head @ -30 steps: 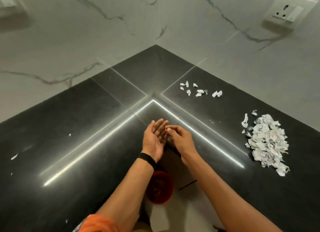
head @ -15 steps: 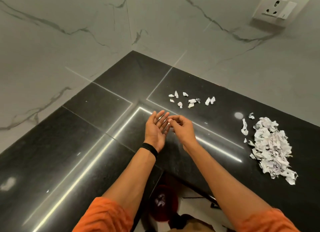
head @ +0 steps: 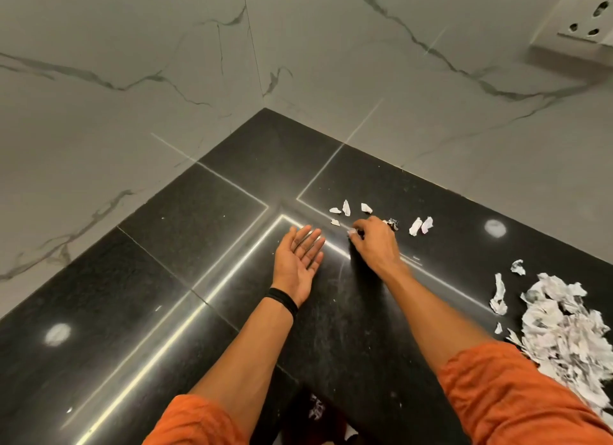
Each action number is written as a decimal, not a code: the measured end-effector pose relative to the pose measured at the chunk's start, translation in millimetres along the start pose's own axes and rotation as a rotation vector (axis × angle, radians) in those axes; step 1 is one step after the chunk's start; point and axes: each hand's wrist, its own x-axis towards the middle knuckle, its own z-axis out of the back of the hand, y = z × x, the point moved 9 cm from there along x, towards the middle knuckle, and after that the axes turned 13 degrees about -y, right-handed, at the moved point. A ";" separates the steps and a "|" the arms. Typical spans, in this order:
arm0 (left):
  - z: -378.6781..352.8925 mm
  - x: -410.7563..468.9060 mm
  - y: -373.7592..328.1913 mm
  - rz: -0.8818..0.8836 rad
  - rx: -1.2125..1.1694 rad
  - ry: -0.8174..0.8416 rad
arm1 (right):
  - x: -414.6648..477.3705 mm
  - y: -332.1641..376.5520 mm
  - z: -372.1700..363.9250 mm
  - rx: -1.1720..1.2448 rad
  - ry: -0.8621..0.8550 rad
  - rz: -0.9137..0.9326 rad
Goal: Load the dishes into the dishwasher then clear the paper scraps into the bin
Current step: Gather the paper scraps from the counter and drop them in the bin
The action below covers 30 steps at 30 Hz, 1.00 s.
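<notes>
"So, where were your hands?"

"Your left hand (head: 300,262) lay palm up just above the black countertop (head: 199,219), fingers straight, holding nothing. Your right hand (head: 374,242) reached toward the countertop's back corner, its fingertips curled and pinching a small paper scrap (head: 351,234)."

"And the rest of the paper?"

"Several loose scraps (head: 346,208) lay scattered just beyond your right hand, near that back corner. The big pile of paper scraps (head: 564,338) sat well apart at the right edge, its near side hidden behind your orange sleeve (head: 517,395)."

"Anything else?"

"A black wristband (head: 283,300) circled your left wrist, and a white wall socket (head: 587,19) sat on the marble wall (head: 132,112) at upper right."
</notes>
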 end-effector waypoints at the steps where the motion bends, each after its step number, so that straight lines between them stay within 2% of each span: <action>1: -0.5 4.6 1.5 0.005 0.005 -0.008 | -0.1 0.0 -0.7 0.014 -0.018 0.013; 4: -6.2 18.3 9.3 0.024 0.023 -0.032 | -2.1 -8.0 -0.1 0.081 -0.057 -0.094; 8: -15.7 31.7 20.5 0.052 0.010 -0.054 | -13.1 -4.4 -1.2 0.475 -0.056 -0.316; 11: -23.0 39.7 26.0 0.102 -0.063 -0.041 | -20.3 29.6 -12.0 0.616 0.104 -0.205; 13: -24.5 43.4 23.6 0.130 -0.145 -0.033 | -15.9 37.5 -12.6 0.643 0.097 -0.195; 15: -22.6 47.0 16.2 0.140 -0.216 -0.037 | -1.5 33.0 -6.8 0.636 -0.002 -0.225; 17: -19.3 49.7 8.0 0.142 -0.263 -0.038 | 16.5 25.5 -5.0 0.510 -0.067 -0.213; 21: -5.5 55.7 -1.5 0.135 -0.310 -0.071 | 33.9 26.0 -24.6 0.139 0.029 0.003; 23: 0.4 59.1 -2.8 0.135 -0.306 -0.087 | 32.1 31.6 -31.9 0.070 0.033 0.112; 26: 3.9 63.7 -3.4 0.122 -0.278 -0.097 | 26.1 37.2 -30.9 0.074 -0.007 0.129; 28: 4.0 65.8 -2.7 0.112 -0.260 -0.101 | 22.9 36.6 -28.4 0.129 -0.026 0.032; 30: 1.7 68.2 -1.0 0.107 -0.252 -0.102 | 16.0 41.2 -24.8 0.330 -0.019 -0.103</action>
